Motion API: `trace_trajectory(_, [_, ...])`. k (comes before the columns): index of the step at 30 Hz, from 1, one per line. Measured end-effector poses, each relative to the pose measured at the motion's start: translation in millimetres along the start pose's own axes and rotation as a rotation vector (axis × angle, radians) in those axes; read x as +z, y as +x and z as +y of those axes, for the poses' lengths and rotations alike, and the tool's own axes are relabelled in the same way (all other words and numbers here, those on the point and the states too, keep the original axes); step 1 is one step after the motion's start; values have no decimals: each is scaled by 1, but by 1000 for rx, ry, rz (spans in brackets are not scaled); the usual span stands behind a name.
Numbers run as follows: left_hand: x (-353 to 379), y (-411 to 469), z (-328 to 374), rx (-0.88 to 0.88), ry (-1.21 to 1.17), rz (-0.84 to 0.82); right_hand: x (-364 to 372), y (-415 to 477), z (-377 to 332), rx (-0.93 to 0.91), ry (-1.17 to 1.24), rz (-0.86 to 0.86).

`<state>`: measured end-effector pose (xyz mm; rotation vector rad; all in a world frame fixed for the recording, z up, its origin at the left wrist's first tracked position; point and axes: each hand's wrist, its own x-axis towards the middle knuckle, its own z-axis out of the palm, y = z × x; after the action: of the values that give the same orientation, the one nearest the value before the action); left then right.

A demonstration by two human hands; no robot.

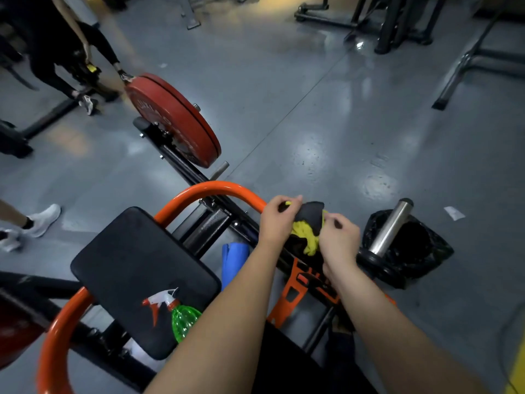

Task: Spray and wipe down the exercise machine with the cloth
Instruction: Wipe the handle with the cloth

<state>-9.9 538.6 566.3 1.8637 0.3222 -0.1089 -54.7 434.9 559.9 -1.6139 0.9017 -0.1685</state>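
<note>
Two hands meet at one spot: the left hand (279, 220) and right hand (339, 237) each pinch the yellow-and-black cloth (308, 233), bunched at the orange handle bar's (213, 187) right end. The spray bottle (181, 315) sits back on the black pad's (127, 260) near edge, beside the left forearm.

A spray bottle (176, 311) is laid on the pad (136, 265) at its near edge; a cloth (308, 231) is seen to the pad's right, a weight plate (173, 118) behind.

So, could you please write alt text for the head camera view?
The left hand and right hand grip a yellow and black cloth near the orange bar of a gym machine. A green spray bottle rests on its black pad.
</note>
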Motion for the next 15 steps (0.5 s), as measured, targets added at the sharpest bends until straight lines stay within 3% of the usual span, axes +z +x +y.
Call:
trace_trajectory(2, [-11, -3, -11, -124, -286, 15, 1, -6, -26, -148, 19, -61])
trace_trajectory(4, [-16, -4, -20, -256, -420, 42, 9, -12, -44, -327, -65, -185])
trace_trajectory(8, [-22, -6, -30, -341, -375, 222, 32, -23, -45, -497, -618, -429])
trace_trajectory(10, [-25, -9, -36, -322, -342, 258, 36, -25, -37, -564, -759, -438])
trace_trajectory(15, [-31, -6, -15, -396, -497, 212, 48, -21, -31, -551, -699, -362])
